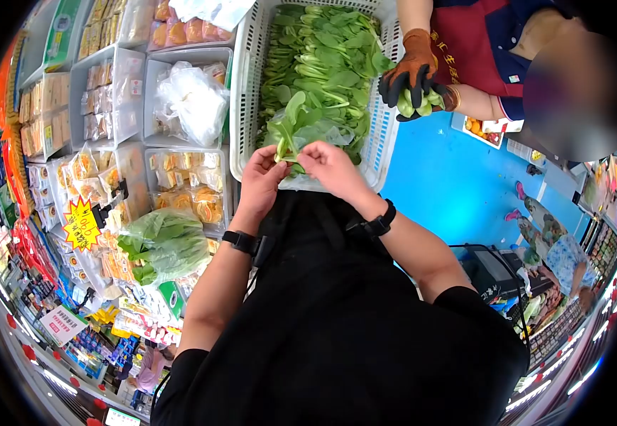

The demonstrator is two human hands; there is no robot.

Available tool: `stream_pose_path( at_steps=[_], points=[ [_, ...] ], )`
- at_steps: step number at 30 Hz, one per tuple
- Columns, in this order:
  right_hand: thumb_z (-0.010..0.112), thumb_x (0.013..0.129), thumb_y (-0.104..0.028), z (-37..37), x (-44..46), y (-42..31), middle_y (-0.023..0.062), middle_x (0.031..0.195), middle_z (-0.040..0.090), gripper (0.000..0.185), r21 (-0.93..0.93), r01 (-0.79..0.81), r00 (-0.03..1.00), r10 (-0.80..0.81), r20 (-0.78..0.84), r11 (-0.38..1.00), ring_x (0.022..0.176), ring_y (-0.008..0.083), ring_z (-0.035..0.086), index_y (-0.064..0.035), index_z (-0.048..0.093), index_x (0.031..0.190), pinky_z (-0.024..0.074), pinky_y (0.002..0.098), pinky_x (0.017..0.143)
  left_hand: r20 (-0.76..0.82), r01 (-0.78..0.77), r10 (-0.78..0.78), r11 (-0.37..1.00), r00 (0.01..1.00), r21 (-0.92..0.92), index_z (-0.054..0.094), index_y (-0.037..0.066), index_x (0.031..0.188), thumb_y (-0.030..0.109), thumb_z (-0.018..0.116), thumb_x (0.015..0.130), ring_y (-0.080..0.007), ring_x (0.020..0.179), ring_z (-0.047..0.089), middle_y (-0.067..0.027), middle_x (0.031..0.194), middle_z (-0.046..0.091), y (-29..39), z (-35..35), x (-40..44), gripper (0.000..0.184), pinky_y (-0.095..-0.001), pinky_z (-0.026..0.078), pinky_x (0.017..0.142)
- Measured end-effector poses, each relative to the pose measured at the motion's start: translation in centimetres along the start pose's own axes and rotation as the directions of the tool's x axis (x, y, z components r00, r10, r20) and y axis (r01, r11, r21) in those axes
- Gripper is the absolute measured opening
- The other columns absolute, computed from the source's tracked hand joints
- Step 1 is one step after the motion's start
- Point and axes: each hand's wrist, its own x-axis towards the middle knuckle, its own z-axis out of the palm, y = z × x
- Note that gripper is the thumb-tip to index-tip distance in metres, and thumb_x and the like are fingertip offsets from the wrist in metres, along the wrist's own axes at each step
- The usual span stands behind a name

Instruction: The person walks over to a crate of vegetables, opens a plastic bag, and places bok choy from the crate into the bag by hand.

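Note:
Both my hands meet over the near end of a white plastic crate point(244, 106) filled with leafy greens point(323, 64). Between them is a small green vegetable point(291, 131), its leaves pointing up and its pale stem end down at my fingertips. My left hand point(262, 174) pinches the stem from the left. On the right side of the same stem end, my right hand point(326, 167) has its thumb and fingers pressed together. A clear plastic bag point(323, 133) lies on the greens just beyond my right hand.
A co-worker's gloved hands point(415, 71) hold greens at the crate's right side. Grey bins point(127, 85) of packaged food stand left, with a white plastic bag point(191, 103) in one. Bagged greens point(166, 245) rest nearer me. An orange fruit box point(477, 129) sits on the blue floor point(429, 184).

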Motion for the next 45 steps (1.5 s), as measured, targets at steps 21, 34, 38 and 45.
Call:
stream_pose_path(
  at_steps=[21,34,38,45],
  points=[
    [0.090,0.077,-0.030,-4.5,-5.5,-4.3,0.0132,0.161,0.048,0.073,-0.832,0.477,0.801,-0.528,0.280,0.283,0.152,0.0429,0.038,-0.0158,0.063,0.143,0.0330,0.0601,0.120,0.463,-0.546,0.400,0.121,0.791,0.829,0.074,0.007,0.099,0.003,0.079,0.082,-0.0322,0.105,0.072,-0.0096,0.115,0.077,2.4,6.8,-3.7,0.019,-0.0396,0.059,0.092],
    [0.083,0.091,-0.036,-8.0,-3.0,0.4,0.0232,0.160,0.052,0.074,-0.443,0.443,0.843,-0.195,0.501,0.779,0.155,0.0393,0.040,-0.0122,0.054,0.155,0.0368,0.0450,0.126,0.637,-0.679,0.337,0.009,0.693,0.734,0.070,0.006,0.095,0.000,0.077,0.082,-0.0291,0.112,0.071,-0.0061,0.118,0.076,1.5,8.0,-4.4,0.017,-0.0399,0.060,0.093],
    [0.082,0.092,-0.033,-7.4,-1.7,2.6,0.0246,0.140,0.066,0.060,-0.381,0.453,0.861,-0.286,0.420,0.806,0.139,0.0381,0.060,-0.0074,0.062,0.143,0.0496,0.0427,0.112,0.564,-0.621,0.355,0.067,0.746,0.781,0.068,0.004,0.101,0.005,0.077,0.085,-0.0332,0.115,0.070,-0.0095,0.125,0.073,1.1,7.8,-3.6,0.018,-0.0431,0.059,0.096],
    [0.074,0.100,-0.031,-8.6,0.3,5.9,0.0215,0.098,0.073,0.043,-0.350,0.026,1.000,-0.020,0.020,0.937,0.087,0.0310,0.073,0.0009,0.062,0.126,0.0559,0.0428,0.078,-0.050,-0.014,0.321,0.194,0.946,0.981,0.068,0.001,0.114,0.026,0.076,0.093,-0.0403,0.109,0.068,-0.0202,0.119,0.070,-0.8,2.7,1.2,0.034,-0.0485,0.055,0.095]
  ],
)
